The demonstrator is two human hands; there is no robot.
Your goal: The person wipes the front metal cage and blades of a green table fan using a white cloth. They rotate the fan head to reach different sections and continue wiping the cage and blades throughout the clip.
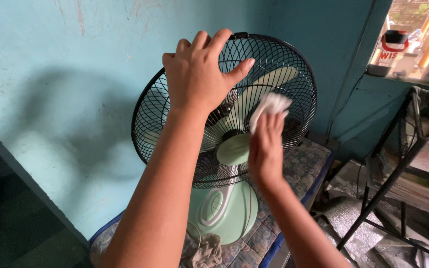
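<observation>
A pale green desk fan (pixel 227 208) with a round black wire guard (pixel 294 74) stands against a turquoise wall. My left hand (pixel 199 74) rests on the top of the guard, fingers spread over the wires. My right hand (pixel 265 146) holds a small white cloth (pixel 271 105) pressed against the front of the guard, right of the green hub (pixel 234 150). The pale blades show behind the wires.
The fan sits on a patterned cushion (pixel 304 166) with a blue edge. A crumpled grey rag (pixel 204 250) lies by the fan's base. A black metal rack (pixel 398 164) stands to the right, under a window ledge holding containers (pixel 393 47).
</observation>
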